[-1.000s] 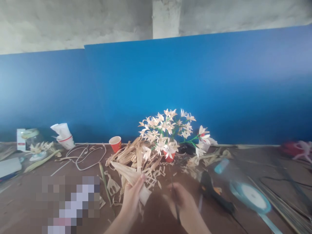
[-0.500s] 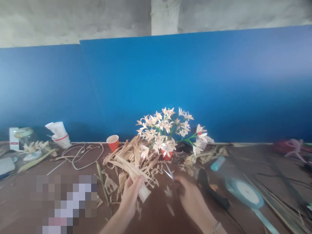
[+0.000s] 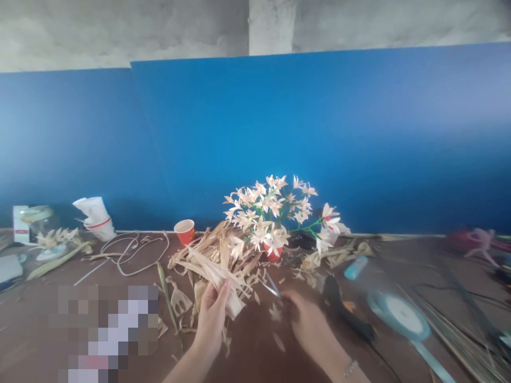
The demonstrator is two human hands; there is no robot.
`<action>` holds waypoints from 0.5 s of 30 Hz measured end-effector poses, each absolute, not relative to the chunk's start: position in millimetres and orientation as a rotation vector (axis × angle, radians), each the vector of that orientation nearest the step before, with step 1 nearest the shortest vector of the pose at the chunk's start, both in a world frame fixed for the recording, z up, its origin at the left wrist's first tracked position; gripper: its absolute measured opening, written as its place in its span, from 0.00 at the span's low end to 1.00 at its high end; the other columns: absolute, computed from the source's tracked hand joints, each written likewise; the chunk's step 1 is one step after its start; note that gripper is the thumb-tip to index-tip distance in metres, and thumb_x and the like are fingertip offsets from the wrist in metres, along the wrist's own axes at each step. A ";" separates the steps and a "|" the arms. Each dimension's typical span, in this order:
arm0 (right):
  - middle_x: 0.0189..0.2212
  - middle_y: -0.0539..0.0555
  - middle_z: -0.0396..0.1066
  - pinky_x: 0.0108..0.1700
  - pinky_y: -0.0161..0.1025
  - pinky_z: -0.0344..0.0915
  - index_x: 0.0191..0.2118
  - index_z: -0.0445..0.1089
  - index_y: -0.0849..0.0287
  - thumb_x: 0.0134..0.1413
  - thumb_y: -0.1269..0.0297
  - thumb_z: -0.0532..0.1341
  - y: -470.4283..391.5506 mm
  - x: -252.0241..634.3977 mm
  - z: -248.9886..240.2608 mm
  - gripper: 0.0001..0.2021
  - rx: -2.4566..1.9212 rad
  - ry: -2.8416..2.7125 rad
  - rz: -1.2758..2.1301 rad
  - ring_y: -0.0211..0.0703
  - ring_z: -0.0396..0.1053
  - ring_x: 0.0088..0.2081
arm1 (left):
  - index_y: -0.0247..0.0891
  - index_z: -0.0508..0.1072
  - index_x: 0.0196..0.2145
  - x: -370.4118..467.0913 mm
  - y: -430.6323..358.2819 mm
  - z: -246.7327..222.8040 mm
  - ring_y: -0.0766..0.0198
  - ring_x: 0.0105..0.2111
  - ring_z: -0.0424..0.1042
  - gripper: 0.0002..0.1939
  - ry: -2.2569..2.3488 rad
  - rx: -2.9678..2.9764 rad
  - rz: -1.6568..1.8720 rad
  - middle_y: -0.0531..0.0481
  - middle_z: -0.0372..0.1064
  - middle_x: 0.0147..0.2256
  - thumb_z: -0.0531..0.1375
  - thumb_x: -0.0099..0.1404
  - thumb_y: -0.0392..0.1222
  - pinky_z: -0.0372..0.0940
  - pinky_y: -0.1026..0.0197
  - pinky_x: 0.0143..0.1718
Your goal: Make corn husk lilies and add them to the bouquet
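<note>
My left hand (image 3: 212, 316) is closed on a pale dried husk (image 3: 235, 306), its wide end poking out below the thumb and its split strips fanning up to the left. To the right, my right hand (image 3: 304, 319) grips scissors (image 3: 272, 287); their blades are parted and point up and left toward the husk without touching it. Behind both hands, a bunch of cream husk flowers (image 3: 265, 205) on green stems stands in a red cup (image 3: 273, 253). A heap of dried husks (image 3: 217, 242) lies behind my left hand.
A paper cup (image 3: 184, 232) and a looped white cord (image 3: 138, 260) are at the back left. On the right lie a black glue gun (image 3: 347, 314), a blue ribbon roll (image 3: 403, 316) and a light-blue tube (image 3: 356, 267). A blue panel (image 3: 239, 122) rises behind the brown table (image 3: 255, 361).
My left hand and the husk have shifted slightly up and left. The scissors have moved a little left, with their blades now tilted more to the left.
</note>
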State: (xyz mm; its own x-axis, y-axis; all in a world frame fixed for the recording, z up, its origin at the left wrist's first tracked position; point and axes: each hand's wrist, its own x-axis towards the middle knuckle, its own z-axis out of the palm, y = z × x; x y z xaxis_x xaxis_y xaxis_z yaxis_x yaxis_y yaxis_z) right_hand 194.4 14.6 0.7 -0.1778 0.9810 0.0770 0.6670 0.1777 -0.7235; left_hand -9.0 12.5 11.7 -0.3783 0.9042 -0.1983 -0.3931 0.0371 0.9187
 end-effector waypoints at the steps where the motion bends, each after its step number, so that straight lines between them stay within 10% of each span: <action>1: 0.31 0.55 0.75 0.39 0.36 0.63 0.38 0.69 0.58 0.45 0.74 0.49 15.9 195.0 -0.9 0.16 -1.555 -1.876 0.748 0.44 0.72 0.36 | 0.36 0.74 0.30 -8.6 12.6 12.3 0.66 0.25 0.69 0.19 1.254 0.599 1.581 0.53 0.71 0.24 0.68 0.42 0.49 0.62 0.68 0.26; 15: 0.20 0.48 0.64 0.24 0.27 0.56 0.33 0.70 0.63 0.45 0.49 0.59 -21.4 163.4 16.8 0.19 -1.230 -1.837 1.694 0.31 0.61 0.22 | 0.34 0.72 0.30 -4.8 8.3 13.0 0.69 0.22 0.68 0.18 1.209 0.509 1.731 0.53 0.71 0.22 0.68 0.44 0.48 0.63 0.68 0.25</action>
State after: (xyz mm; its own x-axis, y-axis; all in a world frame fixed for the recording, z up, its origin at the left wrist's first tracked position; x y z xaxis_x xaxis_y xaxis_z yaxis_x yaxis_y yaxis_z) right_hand 163.4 -21.4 16.8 -0.5594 0.7765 -0.2900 0.3518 -0.0943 -0.9313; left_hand -4.8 8.3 13.0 -0.4793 0.8616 -0.1670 -0.4533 -0.0801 0.8878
